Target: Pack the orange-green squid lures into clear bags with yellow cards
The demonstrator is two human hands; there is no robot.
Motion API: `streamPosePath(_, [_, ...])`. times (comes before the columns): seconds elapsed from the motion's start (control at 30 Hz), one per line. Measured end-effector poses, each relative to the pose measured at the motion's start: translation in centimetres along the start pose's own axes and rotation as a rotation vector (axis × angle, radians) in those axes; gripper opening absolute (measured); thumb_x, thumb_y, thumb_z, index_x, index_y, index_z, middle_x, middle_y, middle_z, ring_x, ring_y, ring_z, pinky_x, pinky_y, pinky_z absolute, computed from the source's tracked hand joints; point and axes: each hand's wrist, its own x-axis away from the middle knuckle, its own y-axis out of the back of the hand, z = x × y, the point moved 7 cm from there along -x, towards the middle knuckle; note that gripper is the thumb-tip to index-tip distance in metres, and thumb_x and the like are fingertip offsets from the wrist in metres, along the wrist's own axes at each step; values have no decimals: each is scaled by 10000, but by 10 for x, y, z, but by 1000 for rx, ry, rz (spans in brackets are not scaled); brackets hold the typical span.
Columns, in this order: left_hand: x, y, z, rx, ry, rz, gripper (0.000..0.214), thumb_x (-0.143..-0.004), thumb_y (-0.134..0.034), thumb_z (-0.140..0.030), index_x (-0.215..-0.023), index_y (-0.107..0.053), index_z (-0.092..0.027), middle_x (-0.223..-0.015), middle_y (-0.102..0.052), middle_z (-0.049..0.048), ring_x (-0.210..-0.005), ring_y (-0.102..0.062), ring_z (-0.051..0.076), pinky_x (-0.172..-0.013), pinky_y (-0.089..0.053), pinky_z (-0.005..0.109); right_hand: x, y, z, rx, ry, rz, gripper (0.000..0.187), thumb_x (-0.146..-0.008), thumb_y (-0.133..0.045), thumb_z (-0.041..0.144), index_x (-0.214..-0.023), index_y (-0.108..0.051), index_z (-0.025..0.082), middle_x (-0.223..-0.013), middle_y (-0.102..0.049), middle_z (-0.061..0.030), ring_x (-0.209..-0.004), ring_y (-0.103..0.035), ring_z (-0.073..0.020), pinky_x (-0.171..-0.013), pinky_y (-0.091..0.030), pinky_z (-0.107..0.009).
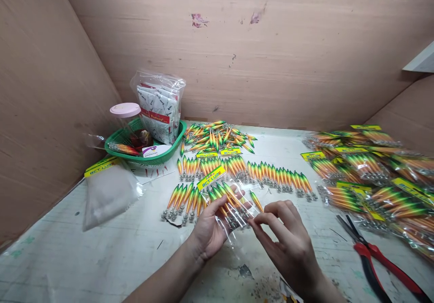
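The right hand [288, 244] sits nearest the camera, low and right of centre, its thumb and forefinger pressed together on the open lower end of a clear plastic bag [225, 201]. The left hand [208, 230] holds the same bag from beneath, fingers curled up its side and thumb laid across the front. The bag lies tilted between the two hands just above the tabletop [101, 258]; it carries a yellow header card [210, 177] at its far end and is filled with green, yellow and orange fishing lures [224, 193]. One loose lure [256, 201] lies just beside the right fingertips.

Directly beyond the hands, rows of loose lures [237, 169] lie side by side on the tabletop, and behind them a heap of lures [217, 136] sits against the back wall. To the right, well apart, is a pile of filled, carded bags [373, 176]. Red-handled pliers [376, 258] lie at the right edge, near that pile. To the left, a stack of empty bags [106, 190] with yellow cards lies flat. Behind it stands a green basket [176, 138] holding a pink-lidded jar [126, 117] and a clear bag of white packets [159, 106].
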Motion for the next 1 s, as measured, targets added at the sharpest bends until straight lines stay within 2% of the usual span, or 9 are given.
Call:
streamPosePath(0.1, [0,0,-1,7,-19,-17,469,-874,-520,-175,-1323,-441,-68,-1226,-562,174,-1052,-590,301,-985,-433,483,2,0,3,22,42,-18,76,-808,-602,69,-849,-575,128,-780,-505,-62,-762,-429,-152,-677,-367,-306])
streamPosePath(0.3, [2,1,-2,-35,-62,-71,490,-861,-552,-173,-1329,-434,-87,-1211,-577,154,-1041,-595,308,-967,-452,484,11,-5,6,63,56,-52,221,-775,-631,50,-985,-613,116,-757,-517,-61,-749,-445,-158,-690,-375,-326])
streamPosePath(0.5, [3,-1,-2,-23,-47,-89,464,-882,-504,-152,-1334,-424,-83,-1203,-581,156,-1018,-607,302,-953,-461,491,11,-7,10,81,48,-117,214,-757,-634,14,-945,-603,111,-741,-516,-58,-734,-443,-156,-682,-368,-329])
streamPosePath(0.63, [3,-1,-1,-19,-39,-71,491,-878,-518,-166,-1347,-403,-79,-1188,-585,170,-1034,-599,306,-955,-465,472,7,-5,16,36,79,-83,180,-770,-606,1,-910,-591,113,-746,-518,-56,-738,-438,-155,-685,-367,-328])
streamPosePath(0.77, [3,3,-4,-7,-50,-91,527,-863,-547,-179,-1360,-391,-100,-1196,-583,156,-1018,-606,305,-945,-474,474,11,19,-23,-4,-60,-154,163,-794,-603,57,-933,-590,141,-835,-499,-69,-808,-482,-161,-706,-408,-318])
streamPosePath(0.83, [4,3,-6,-2,-56,-107,520,-854,-545,-153,-1352,-407,-106,-1189,-589,146,-999,-617,286,-944,-481,450,16,20,-56,40,-143,-34,109,-826,-577,118,-927,-580,159,-854,-521,-70,-819,-509,-170,-718,-422,-324])
streamPosePath(0.9, [4,2,-7,2,-63,-118,509,-846,-544,-134,-1341,-427,-109,-1171,-599,141,-986,-625,266,-941,-488,425,27,2,-83,-7,-171,270,76,-851,-534,167,-914,-576,175,-844,-551,-55,-771,-544,-154,-665,-446,-286])
streamPosePath(0.97, [5,2,-8,2,-69,-140,497,-844,-548,-128,-1329,-441,-103,-1146,-611,144,-979,-630,257,-933,-496,414,42,-14,-98,-72,-166,475,110,-839,-517,161,-924,-582,186,-839,-568,-37,-721,-569,-123,-611,-468,-232])
streamPosePath(1.0, [5,2,-8,-4,-71,-158,493,-844,-551,-126,-1325,-446,-97,-1135,-615,147,-978,-630,256,-931,-498,412,48,-21,-101,-90,-162,522,141,-827,-516,149,-942,-586,190,-850,-574,-35,-727,-579,-118,-609,-478,-217])
